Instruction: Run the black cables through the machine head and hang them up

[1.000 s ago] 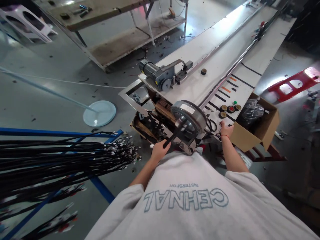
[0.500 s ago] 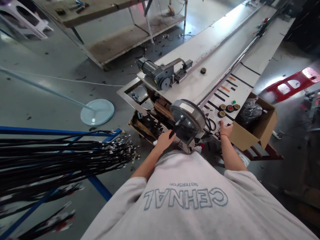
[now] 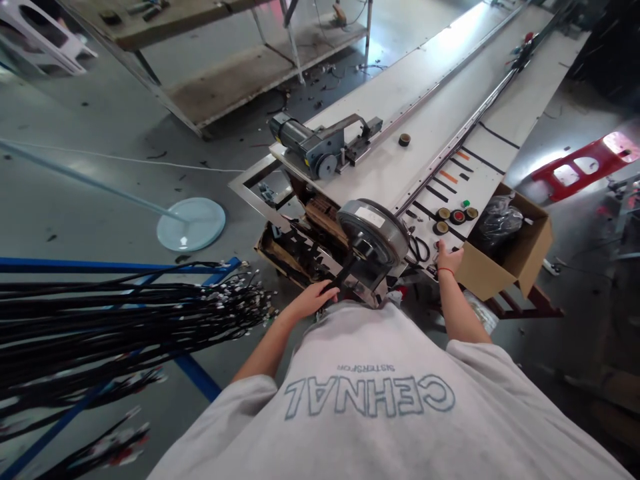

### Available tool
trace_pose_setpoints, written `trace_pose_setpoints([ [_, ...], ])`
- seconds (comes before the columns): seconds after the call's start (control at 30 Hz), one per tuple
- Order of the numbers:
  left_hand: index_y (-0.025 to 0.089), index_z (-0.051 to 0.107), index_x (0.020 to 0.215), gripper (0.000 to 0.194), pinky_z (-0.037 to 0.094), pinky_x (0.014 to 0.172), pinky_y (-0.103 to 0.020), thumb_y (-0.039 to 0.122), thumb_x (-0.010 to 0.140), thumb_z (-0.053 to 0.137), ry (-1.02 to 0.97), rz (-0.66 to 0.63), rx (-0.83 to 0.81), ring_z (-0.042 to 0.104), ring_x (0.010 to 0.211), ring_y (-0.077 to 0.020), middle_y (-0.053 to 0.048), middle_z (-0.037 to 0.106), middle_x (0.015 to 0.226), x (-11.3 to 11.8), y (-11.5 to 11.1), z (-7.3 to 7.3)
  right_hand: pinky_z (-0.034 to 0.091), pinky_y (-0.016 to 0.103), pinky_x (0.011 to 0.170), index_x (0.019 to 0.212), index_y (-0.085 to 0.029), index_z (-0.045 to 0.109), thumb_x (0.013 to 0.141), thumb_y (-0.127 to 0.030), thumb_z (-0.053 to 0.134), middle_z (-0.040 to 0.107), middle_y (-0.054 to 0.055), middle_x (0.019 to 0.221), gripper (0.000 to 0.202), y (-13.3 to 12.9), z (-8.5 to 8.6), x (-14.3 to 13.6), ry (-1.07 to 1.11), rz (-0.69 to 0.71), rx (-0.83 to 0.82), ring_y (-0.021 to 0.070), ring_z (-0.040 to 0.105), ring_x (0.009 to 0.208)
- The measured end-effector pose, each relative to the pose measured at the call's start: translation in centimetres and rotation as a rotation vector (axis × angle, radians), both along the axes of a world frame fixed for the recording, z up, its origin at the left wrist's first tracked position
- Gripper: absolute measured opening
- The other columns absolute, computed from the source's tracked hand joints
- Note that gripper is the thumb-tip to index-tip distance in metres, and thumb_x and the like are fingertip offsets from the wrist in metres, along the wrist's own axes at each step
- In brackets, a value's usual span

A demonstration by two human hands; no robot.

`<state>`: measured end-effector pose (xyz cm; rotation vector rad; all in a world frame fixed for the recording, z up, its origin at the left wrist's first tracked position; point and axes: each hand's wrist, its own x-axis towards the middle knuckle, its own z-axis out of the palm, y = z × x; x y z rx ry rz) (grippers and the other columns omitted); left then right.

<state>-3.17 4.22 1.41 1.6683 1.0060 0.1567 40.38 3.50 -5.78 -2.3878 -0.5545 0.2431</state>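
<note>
My left hand (image 3: 314, 300) is closed round the end of a black handle (image 3: 345, 270) that leads up to the hub of a grey wheel (image 3: 375, 230) at the near end of the long white bench (image 3: 370, 180). My right hand (image 3: 449, 257), with a red string on its wrist, rests at the bench's near right edge, thumb and fingers apart. Black scissor-like loops (image 3: 419, 249) lie just left of it. Above it are several tape rolls (image 3: 441, 227) and a green cap (image 3: 467, 203). Black and orange strips mark the bench top.
A motor unit (image 3: 310, 143) sits on the bench's left corner. An open carton (image 3: 533, 247) stands at right, beyond it a red stool (image 3: 583, 167). Black cable bundles (image 3: 125, 307) hang on a blue rack at left, near a round pale base (image 3: 193, 223).
My left hand has moved left and toward my body, and the black handle's end has swung with it. My right hand has stayed at the bench edge.
</note>
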Motion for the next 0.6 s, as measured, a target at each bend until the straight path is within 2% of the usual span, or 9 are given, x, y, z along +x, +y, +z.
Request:
trace_pose_setpoints([
  [0.1, 0.019, 0.058, 0.069, 0.049, 0.043, 0.08, -0.027, 0.055, 0.089, 0.032, -0.022, 0.163, 0.049, 0.06, 0.083, -0.0197, -0.006, 0.067, 0.079, 0.2, -0.8, -0.3, 0.034, 0.045, 0.101, 0.122, -0.009, 0.043, 0.07, -0.062, 0.061, 0.05, 0.024, 0.126, 0.077, 0.0, 0.3, -0.3, -0.002, -0.073, 0.007, 0.0346, 0.046, 0.119],
  [0.17, 0.019, 0.055, 0.066, 0.049, 0.044, 0.077, -0.027, 0.055, 0.089, 0.031, -0.015, 0.223, 0.079, 0.058, 0.075, -0.0184, -0.004, 0.063, 0.07, 1.1, -0.5, -0.2, 0.034, 0.046, 0.101, 0.123, -0.008, 0.044, 0.07, -0.061, 0.062, 0.05, 0.024, 0.126, 0.077, 0.1, 0.5, -0.4, -0.006, -0.078, 0.004, 0.0347, 0.046, 0.119],
  [0.27, 0.019, 0.053, 0.064, 0.046, 0.043, 0.072, -0.027, 0.05, 0.091, 0.031, -0.007, 0.237, 0.116, 0.054, 0.062, -0.0156, -0.002, 0.06, 0.061, 2.8, 0.6, 0.4, 0.034, 0.045, 0.101, 0.123, -0.006, 0.043, 0.07, -0.06, 0.062, 0.049, 0.026, 0.126, 0.078, 0.1, 0.6, -0.4, -0.004, -0.084, -0.018, 0.0352, 0.046, 0.118],
  [0.4, 0.02, 0.055, 0.067, 0.04, 0.042, 0.07, -0.026, 0.044, 0.092, 0.034, -0.019, 0.248, 0.178, 0.054, 0.061, -0.0149, -0.001, 0.06, 0.061, 4.4, 2.1, 0.6, 0.034, 0.044, 0.101, 0.122, -0.008, 0.043, 0.07, -0.059, 0.062, 0.05, 0.024, 0.126, 0.075, 0.2, 0.5, -0.3, -0.007, -0.077, -0.007, 0.0339, 0.047, 0.118],
  [0.5, 0.019, 0.059, 0.076, 0.038, 0.041, 0.067, -0.026, 0.046, 0.091, 0.036, -0.066, 0.254, 0.155, 0.054, 0.06, -0.0149, 0.0, 0.057, 0.057, 4.9, 2.4, -0.2, 0.034, 0.043, 0.1, 0.121, -0.007, 0.043, 0.072, -0.059, 0.061, 0.05, 0.024, 0.124, 0.073, 0.2, 0.4, -0.2, -0.017, -0.066, -0.012, 0.033, 0.047, 0.117],
  [0.6, 0.017, 0.06, 0.077, 0.043, 0.038, 0.058, -0.025, 0.052, 0.089, 0.038, -0.153, 0.265, -0.005, 0.047, 0.05, -0.0126, 0.003, 0.049, 0.048, 5.1, 2.3, -1.4, 0.035, 0.044, 0.1, 0.12, -0.008, 0.043, 0.072, -0.06, 0.06, 0.051, 0.023, 0.12, 0.073, 0.2, 0.2, -0.2, -0.025, -0.061, -0.005, 0.0329, 0.048, 0.115],
])
